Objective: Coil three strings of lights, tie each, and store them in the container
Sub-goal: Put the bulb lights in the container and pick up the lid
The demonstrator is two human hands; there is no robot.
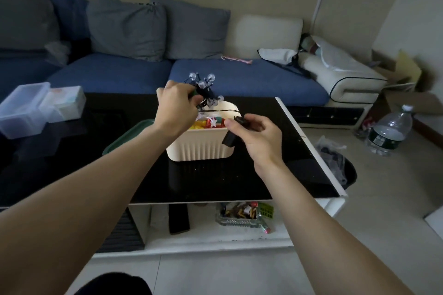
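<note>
Two bare forearms reach forward, no sleeves, watches or rings visible on the left hand or right hand. Dark clothing, possibly trousers, shows below.

Cam setup, 1 view only: head cam, wide-angle, worn on your head.
Facing: fwd and down, over both your forearms toward the black table.
Range: near; your left hand and right hand sit mid-frame, close to the lens.
Coverage: table top centre, its lower shelf below, blue sofa behind, floor at right.
Edges: bent by the lens; the dark shape at bottom centre is prob. your knee, unclear.
Shared area: n/a, no 2nd view.
</note>
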